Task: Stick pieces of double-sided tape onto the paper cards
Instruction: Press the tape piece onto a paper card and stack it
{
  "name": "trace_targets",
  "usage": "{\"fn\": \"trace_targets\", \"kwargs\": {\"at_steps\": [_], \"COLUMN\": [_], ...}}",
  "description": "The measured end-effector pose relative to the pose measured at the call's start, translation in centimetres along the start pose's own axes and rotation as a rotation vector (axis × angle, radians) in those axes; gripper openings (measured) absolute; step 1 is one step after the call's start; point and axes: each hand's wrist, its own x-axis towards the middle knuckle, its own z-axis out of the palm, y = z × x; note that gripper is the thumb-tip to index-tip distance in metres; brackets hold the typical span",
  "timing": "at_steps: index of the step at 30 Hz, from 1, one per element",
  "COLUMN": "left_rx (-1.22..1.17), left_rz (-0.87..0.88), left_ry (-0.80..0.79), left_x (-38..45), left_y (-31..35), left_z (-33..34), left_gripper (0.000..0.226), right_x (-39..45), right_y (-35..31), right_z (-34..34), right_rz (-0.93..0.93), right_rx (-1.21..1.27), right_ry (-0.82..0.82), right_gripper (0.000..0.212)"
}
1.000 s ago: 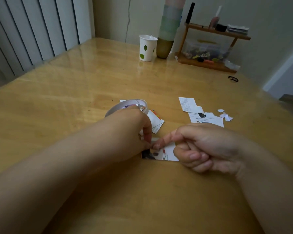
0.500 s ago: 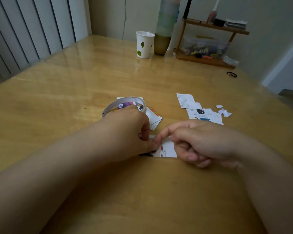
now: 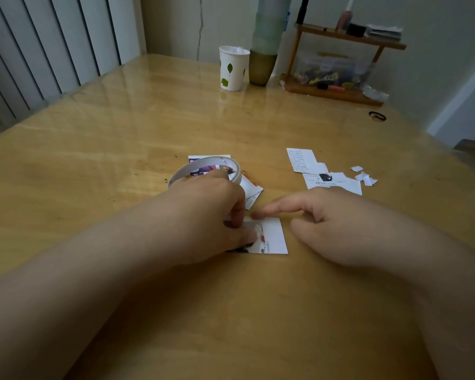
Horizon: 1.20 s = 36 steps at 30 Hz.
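A small printed paper card (image 3: 275, 237) lies flat on the wooden table (image 3: 121, 165) in front of me. My left hand (image 3: 217, 215) covers the card's left part, thumb and forefinger curled down and pinching at it; any tape piece under those fingers is hidden. My right hand (image 3: 340, 226) lies to the right of the card, forefinger stretched left with its tip touching the card's upper left edge. A white roll of double-sided tape (image 3: 200, 167) sits just beyond my left hand, on top of more printed cards (image 3: 254, 192).
More paper cards (image 3: 300, 159) and torn white scraps (image 3: 364, 176) lie to the right. At the far edge stand a leaf-printed paper cup (image 3: 232, 68), a tall green container (image 3: 266, 48) and a small wooden shelf (image 3: 337, 90). A black hair tie (image 3: 377, 116) lies far right.
My right hand has uncurled from a pinch beside the left fingertips and drawn back right, leaving only the straight forefinger on the card. More of the card shows. The left hand stays put.
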Motion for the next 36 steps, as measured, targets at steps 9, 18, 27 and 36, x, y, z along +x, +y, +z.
{"fn": "trace_targets", "kwargs": {"at_steps": [9, 18, 27, 36], "left_rx": [-0.005, -0.028, -0.007, 0.028], "left_rz": [0.009, 0.034, 0.056, 0.079], "left_ry": [0.014, -0.091, -0.058, -0.013], "left_x": [0.2, 0.0, 0.1, 0.4], "left_y": [-0.3, -1.1, -1.1, -1.0], "left_z": [0.2, -0.7, -0.5, 0.1], "left_gripper": [0.028, 0.018, 0.024, 0.031], "right_x": [-0.4, 0.0, -0.1, 0.8], "right_y": [-0.3, 0.2, 3.7, 5.4], "right_z": [-0.4, -0.3, -3.4, -3.1], "right_rz": [-0.156, -0.064, 0.222, 0.602], "right_rx": [0.093, 0.057, 0.241, -0.035], "right_ry": [0.056, -0.034, 0.486, 0.230], "right_gripper": [0.042, 0.044, 0.007, 0.056]}}
